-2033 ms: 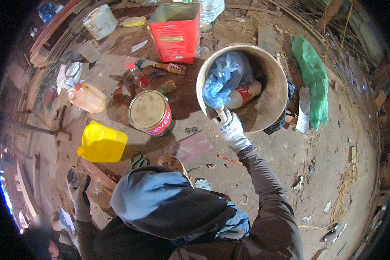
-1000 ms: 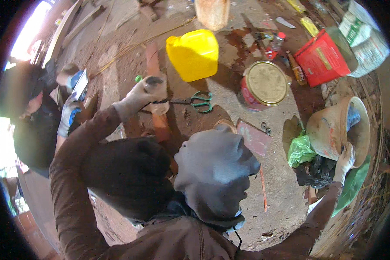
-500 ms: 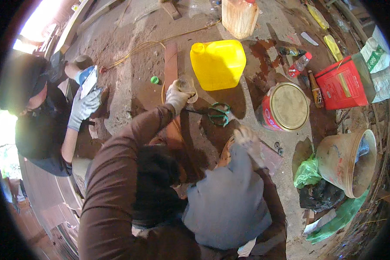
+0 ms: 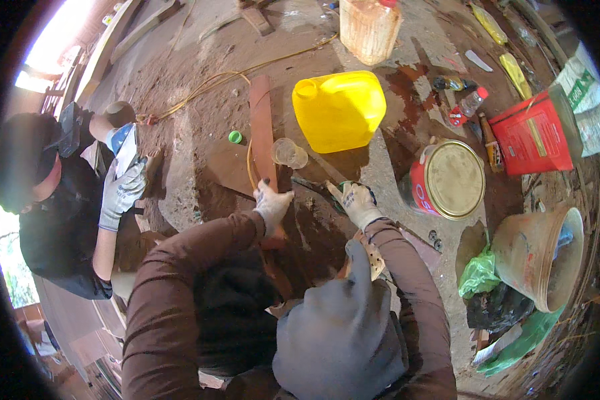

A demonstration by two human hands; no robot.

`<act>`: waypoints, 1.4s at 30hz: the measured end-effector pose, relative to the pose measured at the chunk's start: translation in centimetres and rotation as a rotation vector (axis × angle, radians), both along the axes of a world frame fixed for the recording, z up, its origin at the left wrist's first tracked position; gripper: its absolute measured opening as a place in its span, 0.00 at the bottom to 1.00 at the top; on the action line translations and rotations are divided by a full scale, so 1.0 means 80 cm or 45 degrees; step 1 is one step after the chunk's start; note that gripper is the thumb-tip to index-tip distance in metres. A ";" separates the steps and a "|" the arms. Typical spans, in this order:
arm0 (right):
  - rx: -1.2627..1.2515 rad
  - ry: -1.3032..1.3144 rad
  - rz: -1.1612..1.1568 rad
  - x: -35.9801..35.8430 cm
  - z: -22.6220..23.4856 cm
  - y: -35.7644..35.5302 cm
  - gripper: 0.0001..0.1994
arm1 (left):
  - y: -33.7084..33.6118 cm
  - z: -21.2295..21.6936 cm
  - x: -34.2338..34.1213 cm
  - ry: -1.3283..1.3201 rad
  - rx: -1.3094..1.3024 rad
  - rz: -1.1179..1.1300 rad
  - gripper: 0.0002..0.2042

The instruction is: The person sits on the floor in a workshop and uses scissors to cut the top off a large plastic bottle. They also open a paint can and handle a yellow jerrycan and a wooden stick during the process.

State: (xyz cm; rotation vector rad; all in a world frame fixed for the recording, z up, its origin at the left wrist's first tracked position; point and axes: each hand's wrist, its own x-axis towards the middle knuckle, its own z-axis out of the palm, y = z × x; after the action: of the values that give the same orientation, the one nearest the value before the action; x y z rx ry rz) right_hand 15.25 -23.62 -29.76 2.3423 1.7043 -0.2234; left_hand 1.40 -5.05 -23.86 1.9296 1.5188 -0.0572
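Note:
My gloved left hand point(image 4: 271, 204) lies on the near end of a long reddish wooden plank point(image 4: 261, 130) on the dirt floor, fingers spread, holding nothing. A clear plastic cup point(image 4: 289, 153) lies on its side just beyond that hand, beside the plank. My gloved right hand point(image 4: 357, 201) is closed over the green handles of a pair of scissors point(image 4: 311, 185), whose dark blades point left toward the plank. My hooded head and brown sleeves fill the lower middle of the view.
A yellow jerrycan point(image 4: 340, 109) lies beyond my hands. A red tin with a gold lid point(image 4: 448, 181), a red box point(image 4: 532, 133) and a dirty bucket point(image 4: 539, 257) stand to the right. Another person's gloved hand point(image 4: 121, 193) works at the left.
My right hand has left the bucket and come across to the scissors. My left hand has drawn back from the cup onto the near end of the plank. The view has swung left.

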 end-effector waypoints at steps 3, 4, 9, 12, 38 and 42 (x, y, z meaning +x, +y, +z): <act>-0.082 0.369 -0.349 -0.003 0.069 -0.039 0.30 | -0.037 0.045 -0.032 0.010 -0.166 -0.419 0.35; -0.110 0.468 -0.487 -0.007 0.090 -0.062 0.31 | -0.046 0.057 -0.024 -0.088 -0.183 -0.593 0.34; 0.486 0.203 -0.845 -0.062 0.122 -0.249 0.28 | -0.096 0.090 0.074 -0.659 -0.020 -1.294 0.30; 0.576 0.196 -1.105 -0.102 0.172 -0.325 0.26 | -0.129 0.118 0.152 -0.869 0.252 -1.608 0.38; -0.066 -0.271 -1.068 -0.015 0.361 -0.357 0.31 | -0.255 0.102 0.288 -0.070 0.388 -1.668 0.26; -0.082 -0.301 -0.920 0.003 0.391 -0.342 0.29 | -0.253 0.114 0.277 -0.153 0.657 -1.981 0.24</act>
State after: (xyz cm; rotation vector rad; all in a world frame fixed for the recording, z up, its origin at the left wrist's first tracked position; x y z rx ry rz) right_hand 15.48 -51.02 1.56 2.7022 0.6869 -0.1086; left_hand 23.60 -25.29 -14.71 2.9589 -0.3880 -0.2229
